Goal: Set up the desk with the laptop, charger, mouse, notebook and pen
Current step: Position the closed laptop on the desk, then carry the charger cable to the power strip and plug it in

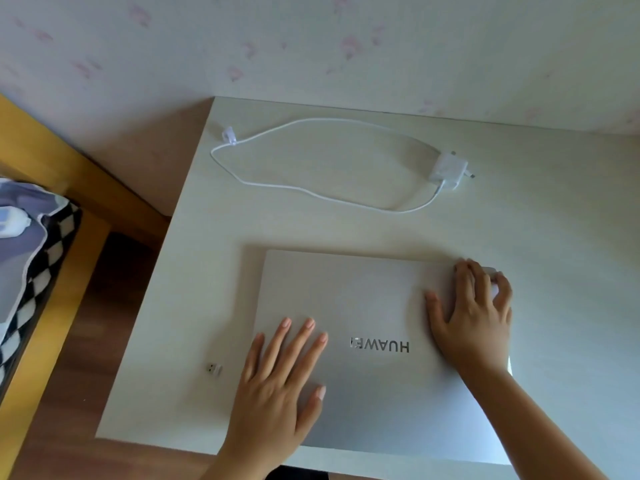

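A closed silver laptop lies on the white desk, its logo upside down to me. My left hand rests flat on the near left part of the lid, fingers spread. My right hand sits at the laptop's far right corner, with its fingers curled over that corner. Behind the laptop lies a white charger: the plug brick at the right and its cable looped to the left. A small USB dongle lies left of the laptop. No mouse, notebook or pen is visible.
The desk stands against a floral-papered wall. To the left are a wooden bed frame and checkered bedding, with a strip of wooden floor between bed and desk.
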